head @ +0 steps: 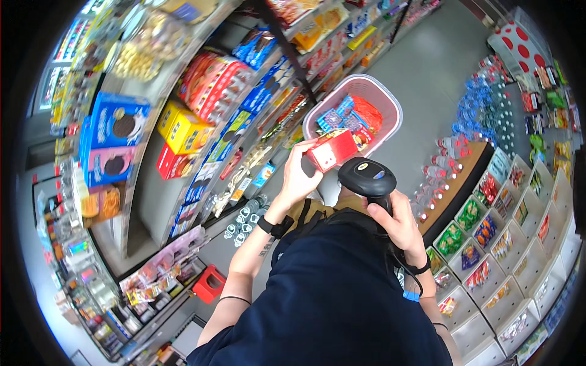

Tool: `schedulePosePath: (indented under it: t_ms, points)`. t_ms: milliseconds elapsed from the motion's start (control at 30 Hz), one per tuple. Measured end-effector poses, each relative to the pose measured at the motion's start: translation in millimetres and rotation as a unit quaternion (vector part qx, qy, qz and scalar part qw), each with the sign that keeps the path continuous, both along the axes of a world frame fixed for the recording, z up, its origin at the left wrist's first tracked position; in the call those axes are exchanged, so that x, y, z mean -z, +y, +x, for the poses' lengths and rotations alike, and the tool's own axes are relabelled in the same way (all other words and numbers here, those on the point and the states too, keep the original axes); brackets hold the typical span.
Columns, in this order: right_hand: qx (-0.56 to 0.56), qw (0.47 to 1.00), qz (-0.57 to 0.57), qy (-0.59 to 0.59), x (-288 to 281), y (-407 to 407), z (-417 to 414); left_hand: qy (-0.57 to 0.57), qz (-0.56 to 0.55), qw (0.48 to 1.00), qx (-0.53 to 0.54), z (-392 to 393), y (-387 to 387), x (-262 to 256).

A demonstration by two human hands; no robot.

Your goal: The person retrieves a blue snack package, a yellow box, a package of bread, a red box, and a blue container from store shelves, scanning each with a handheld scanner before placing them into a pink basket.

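My left hand (300, 176) grips a small red and white carton (333, 150) by its left end, above the near rim of a pink plastic basket (391, 128). Inside the basket lie blue snack packets (330, 120) and a red net-like bundle (366, 114); another red packet (363, 136) shows just beyond the carton. My right hand (400, 222) is closed round the handle of a black handheld barcode scanner (367, 177). The scanner's head is close to the carton's right side, without plainly touching it. A cable hangs by my right wrist.
Shelves (151, 137) with boxed biscuits and jars stand at left. Bottled drinks (442, 167) stand at right beside a wooden edge (458, 183), with sweet bins (485, 256) nearer me. Water bottles (247, 219) and a red plastic stool-like object (209, 283) are at lower left.
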State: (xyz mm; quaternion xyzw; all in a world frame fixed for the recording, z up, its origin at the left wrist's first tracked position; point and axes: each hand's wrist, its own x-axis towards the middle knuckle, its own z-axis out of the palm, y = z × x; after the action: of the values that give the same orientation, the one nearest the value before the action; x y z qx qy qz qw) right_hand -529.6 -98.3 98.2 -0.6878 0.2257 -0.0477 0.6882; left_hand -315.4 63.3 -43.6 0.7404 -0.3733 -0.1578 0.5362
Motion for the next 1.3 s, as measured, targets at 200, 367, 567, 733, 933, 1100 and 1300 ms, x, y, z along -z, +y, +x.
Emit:
schedulePosePath:
  t_ms: [200, 367, 567, 733, 933, 1100, 1300]
  points:
    - [-0.033, 0.998, -0.05, -0.021, -16.4, 42.8, 11.0, -0.073, 0.027, 0.997, -0.031, 1.2, 58.2, -20.7]
    - [-0.059, 0.996, -0.067, -0.018, -25.6, 74.6, 9.8, -0.067, 0.005, 0.997, -0.031, -3.0, 95.6, -27.4]
    - [-0.027, 0.997, -0.06, -0.032, -22.2, 107.7, 4.2, -0.033, -0.014, 0.999, -0.03, -1.0, 140.7, -45.6]
    - [0.01, 0.999, 0.001, -0.054, -12.3, 121.8, 3.4, -0.084, 0.024, 0.994, -0.068, 24.0, 210.1, -79.9]
    - [0.004, 1.0, 0.005, -0.026, -6.2, 129.2, 7.3, -0.024, -0.059, 0.947, -0.315, 58.1, 311.2, -126.5]
    - [0.001, 0.999, 0.021, -0.035, -4.7, 135.3, 14.2, -0.113, -0.025, 0.902, -0.417, 106.3, 347.0, -130.0]
    - [-0.006, 1.0, -0.005, -0.028, -7.3, 141.6, 16.0, -0.149, 0.01, 0.903, -0.403, 170.0, 357.5, -110.7]
